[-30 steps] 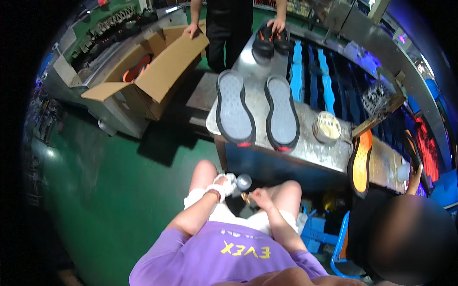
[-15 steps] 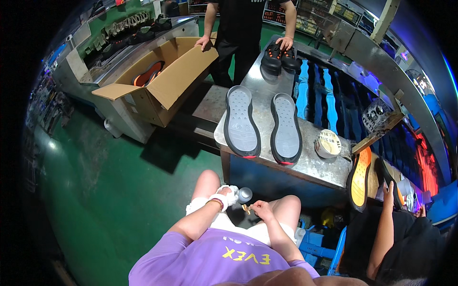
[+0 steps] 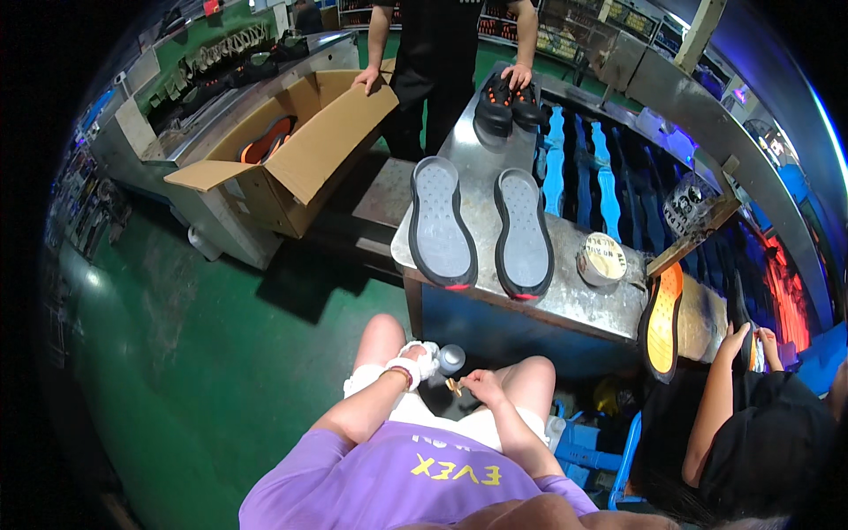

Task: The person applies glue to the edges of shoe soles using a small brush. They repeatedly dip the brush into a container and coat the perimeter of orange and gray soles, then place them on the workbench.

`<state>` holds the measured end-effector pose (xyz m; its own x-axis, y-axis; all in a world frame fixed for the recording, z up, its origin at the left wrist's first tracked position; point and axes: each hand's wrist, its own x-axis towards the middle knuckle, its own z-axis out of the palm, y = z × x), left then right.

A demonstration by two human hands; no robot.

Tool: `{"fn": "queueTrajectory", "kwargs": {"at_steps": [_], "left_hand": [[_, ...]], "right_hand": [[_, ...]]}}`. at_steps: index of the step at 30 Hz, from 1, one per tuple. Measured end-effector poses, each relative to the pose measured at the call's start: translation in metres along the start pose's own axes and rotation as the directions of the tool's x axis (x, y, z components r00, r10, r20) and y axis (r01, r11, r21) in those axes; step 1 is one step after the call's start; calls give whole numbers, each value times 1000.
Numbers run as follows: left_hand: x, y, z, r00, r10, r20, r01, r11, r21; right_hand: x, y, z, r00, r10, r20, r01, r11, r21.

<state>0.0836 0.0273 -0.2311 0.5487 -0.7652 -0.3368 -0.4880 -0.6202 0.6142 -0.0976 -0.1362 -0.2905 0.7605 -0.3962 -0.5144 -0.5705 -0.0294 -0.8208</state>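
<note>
My left hand (image 3: 424,359), in a white glove, is low over my lap, its fingers closed against the side of a small grey round container (image 3: 451,359). Just right of it, my right hand (image 3: 482,387) is bare and pinches a short tan piece (image 3: 454,386), perhaps a brush; its kind is too small to make out. On the metal table ahead lie two grey shoe soles with black rims and red tips, a left sole (image 3: 442,225) and a right sole (image 3: 524,234). Neither hand touches them.
A white tub (image 3: 601,261) stands on the metal table (image 3: 574,296). Black shoes (image 3: 496,110) are under a standing person's hand (image 3: 521,76), beside a cardboard box (image 3: 331,146). Blue strips (image 3: 607,190) lie on a conveyor. At right, another person's hand (image 3: 731,343) holds a dark sole near an orange sole (image 3: 662,327).
The view has shifted slightly, so the table and soles sit a little left and higher. My hands keep their pose. The person at right has moved both hands and the dark sole rightward.
</note>
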Motion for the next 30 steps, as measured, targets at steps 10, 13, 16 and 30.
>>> {"fn": "queueTrajectory", "kwargs": {"at_steps": [10,13,16,30], "left_hand": [[-5,7,-4,1000,-10,0,10,998,54],[-5,6,-5,999,-1,-46,1,1000,10],[-6,11,-9,1000,-13,-10,13,1000,28],[13,-11,5,999,42,-23,-41,998,48]], "right_hand": [[8,17,0,998,-63,1,63,998,-19],[13,17,-1,999,-34,19,34,999,2],[11,19,-1,999,-41,8,40,999,14],[20,16,6,996,-68,-55,52,966,-254]]}}
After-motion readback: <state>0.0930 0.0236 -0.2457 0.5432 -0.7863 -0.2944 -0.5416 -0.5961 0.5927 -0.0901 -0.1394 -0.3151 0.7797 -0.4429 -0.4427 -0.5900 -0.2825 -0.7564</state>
